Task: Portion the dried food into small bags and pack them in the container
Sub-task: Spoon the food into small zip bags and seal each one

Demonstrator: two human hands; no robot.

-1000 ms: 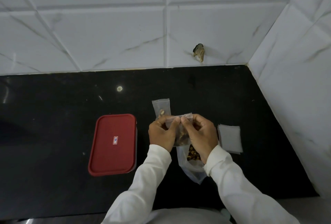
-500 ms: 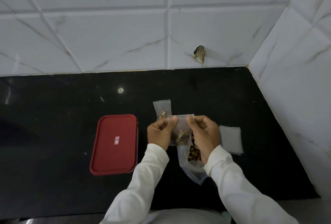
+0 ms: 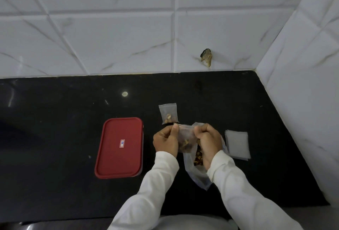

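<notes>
At the centre of the black desk (image 3: 55,138), your left hand (image 3: 166,140) and right hand (image 3: 208,142) pinch the second small clear plastic bag (image 3: 186,138). One filled clear bag (image 3: 168,113) lies at twelve o'clock, and the red rectangular plastic container (image 3: 119,147) at nine o'clock is lidded.

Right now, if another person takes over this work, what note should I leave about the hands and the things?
Left hand and right hand: both pinch the top of a small clear plastic bag with some dried food inside, above the black counter.
Large clear plastic bag of dried food: lies under the right wrist.
Done: one filled small bag lies on the counter behind the hands.
Stack of empty small bags: right of the hands.
Red-lidded rectangular container: left of the hands, lid on.
Left: seal this bag, fill more, open the container, pack the bags.
</notes>
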